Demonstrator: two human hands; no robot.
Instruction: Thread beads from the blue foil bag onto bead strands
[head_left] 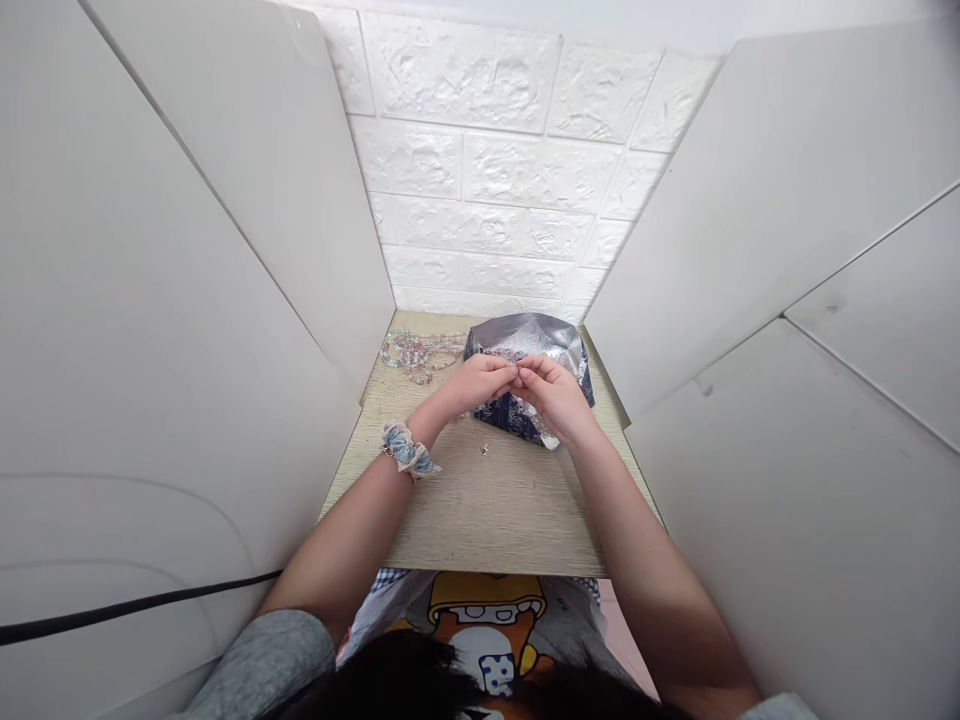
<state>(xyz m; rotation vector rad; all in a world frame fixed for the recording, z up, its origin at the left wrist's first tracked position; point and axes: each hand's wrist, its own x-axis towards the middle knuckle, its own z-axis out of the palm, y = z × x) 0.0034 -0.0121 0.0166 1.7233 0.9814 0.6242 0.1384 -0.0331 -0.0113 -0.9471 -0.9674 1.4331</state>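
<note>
**Left hand point(484, 383) and right hand point(553, 393) met at mid-frame**

A pale wood-grained tabletop point(495, 520) spanned the lower centre. On its far half, right of centre, an open navy-patterned pouch with shiny silver lining point(529, 330) lay directly behind the grip, partly hidden. Both hands had thumb and fingertips drawn together, almost touching each other; anything pinched there was too small to tell. Left of centre, well apart, lay tangled multicoloured bead strands point(420, 355). A light-blue, lace-edged scrunchie point(409, 450) ringed the left wrist. Below the fingers sat a tiny piece point(484, 450).
</note>
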